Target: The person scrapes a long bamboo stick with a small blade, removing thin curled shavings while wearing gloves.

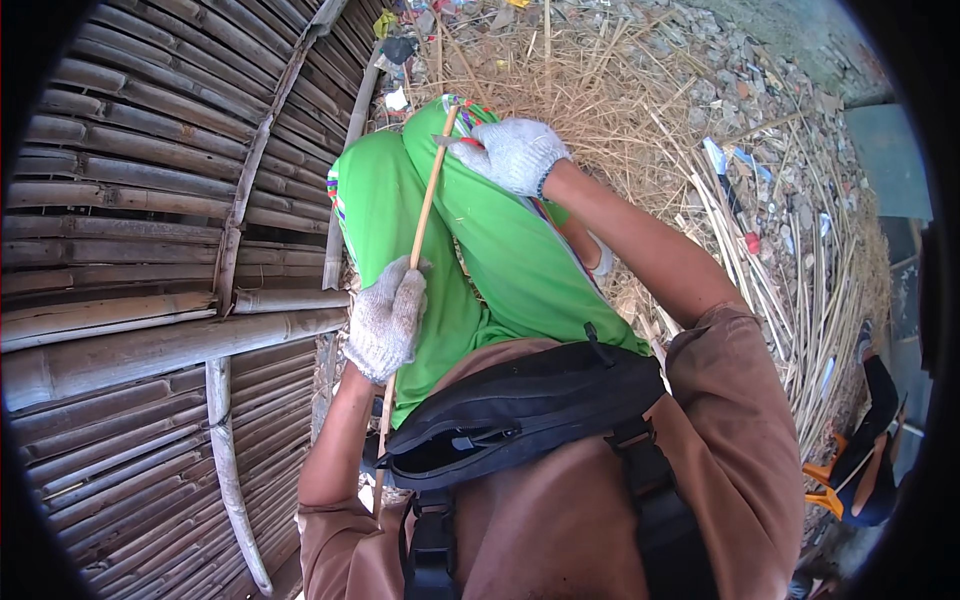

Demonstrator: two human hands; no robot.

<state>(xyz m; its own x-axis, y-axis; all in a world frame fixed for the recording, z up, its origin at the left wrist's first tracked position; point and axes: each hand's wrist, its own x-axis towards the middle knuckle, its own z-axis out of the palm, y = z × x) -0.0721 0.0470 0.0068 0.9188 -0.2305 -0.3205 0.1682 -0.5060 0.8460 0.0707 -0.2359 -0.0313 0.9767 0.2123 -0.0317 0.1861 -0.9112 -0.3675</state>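
My left hand [388, 318], in a whitish knitted glove, is closed around a long thin bamboo strip [429, 205]. The strip slants up from beside my left forearm to above my knees. Near its far end my right hand [520, 155], gloved the same way, grips a small knife [444, 139]. Its short grey blade lies against the strip, and a bit of red shows at the fingers; most of its handle is hidden. Below both hands are my bent legs in bright green trousers [500, 235].
A bamboo slat wall [130, 190] stands close on my left. Dry shavings [590, 85] litter the ground ahead. Several long pale strips [775, 310] lie at right. Another person [870, 450] sits by an orange chair [822, 488] at far right. A black bag [530, 400] crosses my lap.
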